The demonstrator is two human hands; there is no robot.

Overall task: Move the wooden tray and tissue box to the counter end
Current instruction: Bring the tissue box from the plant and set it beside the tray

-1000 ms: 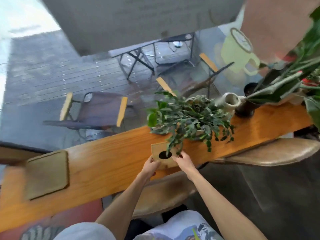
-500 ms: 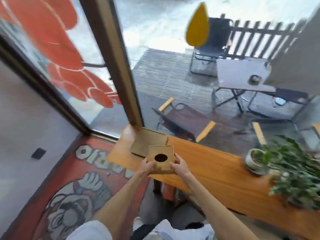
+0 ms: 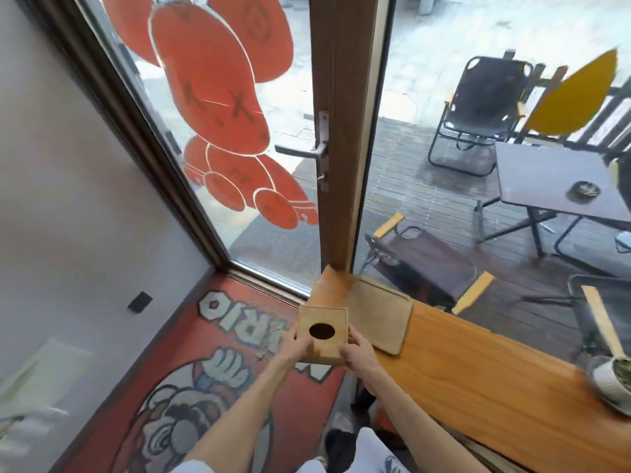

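Note:
The tissue box (image 3: 322, 320) is a square wooden box with a dark oval hole in its top. I hold it from both sides: my left hand (image 3: 300, 346) grips its left face and my right hand (image 3: 358, 353) its right face. It hangs at the left end of the wooden counter (image 3: 478, 363), partly past the counter's edge over the floor. The wooden tray (image 3: 379, 317) lies flat on the counter just right of the box, close to the window post.
A brown window post (image 3: 345, 131) with a door handle (image 3: 304, 151) rises behind the counter end. A potted plant (image 3: 611, 380) stands at the counter's far right. A red cartoon floor mat (image 3: 218, 370) lies below. Chairs and a table stand outside the glass.
I have carried the tissue box leftward along the counter, from beside the potted plants to the counter's end next to the tray. My view has swung left toward the door.

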